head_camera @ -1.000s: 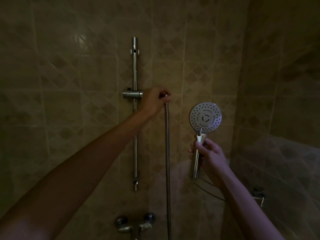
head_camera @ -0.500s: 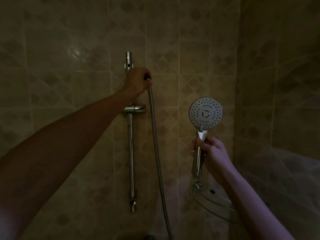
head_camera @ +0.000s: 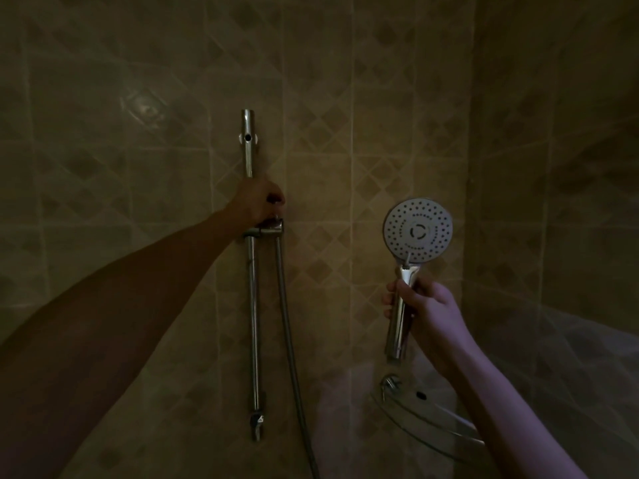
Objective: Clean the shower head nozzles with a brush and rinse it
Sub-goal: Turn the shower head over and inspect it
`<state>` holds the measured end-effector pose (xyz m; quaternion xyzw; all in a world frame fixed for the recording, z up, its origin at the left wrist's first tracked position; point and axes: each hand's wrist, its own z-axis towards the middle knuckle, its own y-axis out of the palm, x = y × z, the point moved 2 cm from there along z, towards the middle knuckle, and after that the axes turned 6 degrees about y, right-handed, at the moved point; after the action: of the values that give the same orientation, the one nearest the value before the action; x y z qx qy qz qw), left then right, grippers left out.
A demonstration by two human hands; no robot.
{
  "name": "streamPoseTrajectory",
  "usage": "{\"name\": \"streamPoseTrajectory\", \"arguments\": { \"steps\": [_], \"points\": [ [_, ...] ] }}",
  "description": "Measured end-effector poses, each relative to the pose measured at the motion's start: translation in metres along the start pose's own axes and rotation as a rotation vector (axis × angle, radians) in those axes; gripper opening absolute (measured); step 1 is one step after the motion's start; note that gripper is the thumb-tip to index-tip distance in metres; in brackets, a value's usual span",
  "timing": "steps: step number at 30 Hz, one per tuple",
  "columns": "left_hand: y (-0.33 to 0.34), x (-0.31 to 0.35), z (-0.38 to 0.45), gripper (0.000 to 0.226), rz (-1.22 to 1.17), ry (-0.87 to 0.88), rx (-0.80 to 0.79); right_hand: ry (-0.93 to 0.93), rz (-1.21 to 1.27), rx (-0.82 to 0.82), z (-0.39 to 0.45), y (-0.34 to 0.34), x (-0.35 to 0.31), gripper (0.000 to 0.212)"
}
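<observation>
Right hand [head_camera: 427, 311] grips the shower head [head_camera: 417, 230] by its handle, upright, nozzle face toward the camera. Well to its left, the left hand [head_camera: 257, 202] curls round the hose [head_camera: 287, 323] end at the bracket [head_camera: 264, 230] on the rail [head_camera: 253, 305]. A glass shelf [head_camera: 428, 414] sits below the right hand.

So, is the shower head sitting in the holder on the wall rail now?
No, the right hand holds the shower head by its handle, apart from the holder on the rail.
</observation>
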<state>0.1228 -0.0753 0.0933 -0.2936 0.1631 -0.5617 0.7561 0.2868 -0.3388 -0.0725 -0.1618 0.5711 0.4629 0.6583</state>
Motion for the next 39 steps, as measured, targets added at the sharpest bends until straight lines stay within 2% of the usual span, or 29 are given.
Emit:
{"name": "streamPoseTrajectory", "arguments": {
  "steps": [4,10,16,22,31,35,37,39],
  "points": [
    [0.005,-0.004,-0.006,0.026,-0.074,-0.056,-0.034,0.002,-0.016,-0.009,-0.003,0.002,0.006,0.02],
    [0.01,-0.01,-0.01,0.028,-0.006,-0.087,-0.059,0.006,-0.017,-0.011,-0.006,0.007,0.009,0.019],
    [0.012,-0.01,-0.022,0.024,0.112,-0.045,-0.07,0.02,-0.011,-0.004,-0.013,0.01,0.014,0.018],
    [0.015,-0.008,-0.044,0.035,0.114,0.016,-0.153,0.04,-0.034,-0.001,-0.025,0.015,0.018,0.019],
    [0.017,0.001,-0.086,0.038,-0.143,-0.046,-0.023,0.022,-0.056,-0.062,-0.047,0.022,0.012,0.019],
    [0.013,0.016,-0.122,0.027,-0.354,-0.259,0.054,0.029,-0.008,-0.114,-0.055,0.026,0.016,0.025],
    [0.016,0.027,-0.144,0.027,-0.476,-0.362,0.012,0.034,-0.015,-0.143,-0.057,0.026,0.019,0.028],
    [0.021,0.044,-0.174,0.024,-0.703,-0.419,-0.063,0.04,-0.037,-0.172,-0.059,0.026,0.026,0.028]
  ]
}}
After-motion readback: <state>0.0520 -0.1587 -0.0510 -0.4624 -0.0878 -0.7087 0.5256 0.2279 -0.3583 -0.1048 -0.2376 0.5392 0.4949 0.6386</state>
